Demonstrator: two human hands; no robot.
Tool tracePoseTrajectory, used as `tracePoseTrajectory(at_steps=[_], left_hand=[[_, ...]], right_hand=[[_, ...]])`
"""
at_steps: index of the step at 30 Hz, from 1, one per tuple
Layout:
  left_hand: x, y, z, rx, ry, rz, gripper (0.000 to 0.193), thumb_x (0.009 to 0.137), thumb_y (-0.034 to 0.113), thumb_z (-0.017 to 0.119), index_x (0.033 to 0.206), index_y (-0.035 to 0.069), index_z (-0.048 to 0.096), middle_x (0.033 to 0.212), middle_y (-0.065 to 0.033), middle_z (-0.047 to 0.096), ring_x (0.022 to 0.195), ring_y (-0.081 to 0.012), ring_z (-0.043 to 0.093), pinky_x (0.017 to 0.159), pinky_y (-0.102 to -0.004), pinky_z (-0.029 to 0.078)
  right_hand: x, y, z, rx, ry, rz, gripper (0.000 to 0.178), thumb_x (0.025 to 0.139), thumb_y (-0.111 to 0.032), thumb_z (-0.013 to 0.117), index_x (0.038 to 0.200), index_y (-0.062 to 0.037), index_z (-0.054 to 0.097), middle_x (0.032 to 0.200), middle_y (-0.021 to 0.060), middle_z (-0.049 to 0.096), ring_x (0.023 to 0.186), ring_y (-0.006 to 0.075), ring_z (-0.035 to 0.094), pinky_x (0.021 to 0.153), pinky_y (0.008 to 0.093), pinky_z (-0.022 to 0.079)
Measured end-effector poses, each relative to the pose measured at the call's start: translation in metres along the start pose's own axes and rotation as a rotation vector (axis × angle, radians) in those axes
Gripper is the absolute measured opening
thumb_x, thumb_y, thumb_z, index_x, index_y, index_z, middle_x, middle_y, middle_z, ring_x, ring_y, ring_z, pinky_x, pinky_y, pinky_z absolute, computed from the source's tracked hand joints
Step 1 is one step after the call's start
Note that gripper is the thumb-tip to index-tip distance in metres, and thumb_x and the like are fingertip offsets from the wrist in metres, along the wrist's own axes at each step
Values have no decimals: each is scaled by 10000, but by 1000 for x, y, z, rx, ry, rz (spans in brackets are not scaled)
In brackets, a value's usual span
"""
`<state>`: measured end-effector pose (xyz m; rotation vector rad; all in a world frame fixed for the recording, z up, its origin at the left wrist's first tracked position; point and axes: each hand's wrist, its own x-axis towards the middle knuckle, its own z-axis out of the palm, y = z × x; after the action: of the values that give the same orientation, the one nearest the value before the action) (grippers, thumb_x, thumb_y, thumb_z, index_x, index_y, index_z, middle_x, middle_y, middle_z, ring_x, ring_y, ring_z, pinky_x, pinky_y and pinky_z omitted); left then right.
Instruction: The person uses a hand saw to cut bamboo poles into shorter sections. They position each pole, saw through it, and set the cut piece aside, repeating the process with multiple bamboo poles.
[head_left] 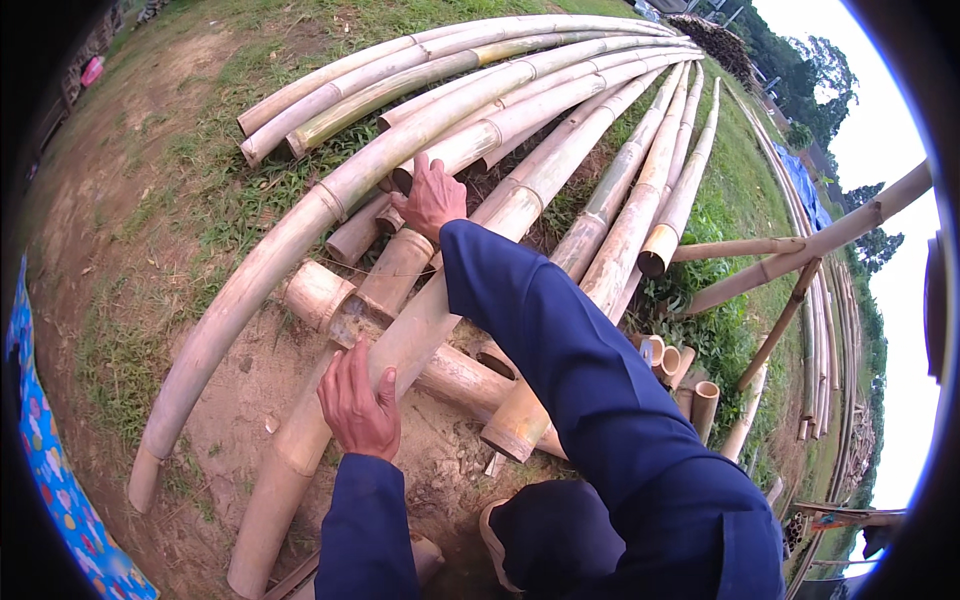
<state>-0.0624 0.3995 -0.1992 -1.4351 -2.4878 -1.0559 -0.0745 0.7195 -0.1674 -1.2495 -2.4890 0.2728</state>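
Observation:
My right hand (435, 198) reaches across to the near end of a pale bamboo pole (475, 143), its fingers bent around the cut rim. Against the side of a long bamboo pole (425, 322), my left hand (360, 403) rests with fingers stretched out and the thumb apart. That pole slopes from the lower left up toward the far bundle. Beneath it lies a thick crosswise bamboo piece (465, 380) with a notched, split section (357, 322) beside my left fingertips. Left of both hands, a curved bamboo pole (250, 275) runs past without contact.
More long poles (610, 195) fan out on the grass, converging far away. A frame of bamboo bars (815, 250) stands at the right. Short cut bamboo tubes (705, 400) are near my right arm. A blue patterned cloth (60, 480) hangs at the left edge.

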Motion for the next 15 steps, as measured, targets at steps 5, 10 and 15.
tracePoseTrajectory(at_steps=[5,10,15], left_hand=[[1,2,2,27,-8,-16,589,1055,498,483,1434,55,563,1279,-143,669,1219,-420,573,1056,-529,411],[2,-1,-1,61,-21,0,603,1052,516,476,1441,62,559,1265,-157,672,1212,-424,574,1048,-531,415],[2,-2,-2,56,-16,-5,596,1053,507,479,1446,66,552,1251,-195,666,1210,-427,573,1042,-537,415]], right_hand=[[16,14,19,-25,80,25,537,888,-348,718,1223,-13,464,1110,260,650,958,440,706,801,527,543],[21,15,0,-97,78,-106,438,842,-183,654,1185,9,459,830,236,705,774,432,716,714,514,543],[6,29,-42,-283,-46,-261,333,803,-158,644,1053,19,514,749,236,701,713,409,718,649,510,536]])
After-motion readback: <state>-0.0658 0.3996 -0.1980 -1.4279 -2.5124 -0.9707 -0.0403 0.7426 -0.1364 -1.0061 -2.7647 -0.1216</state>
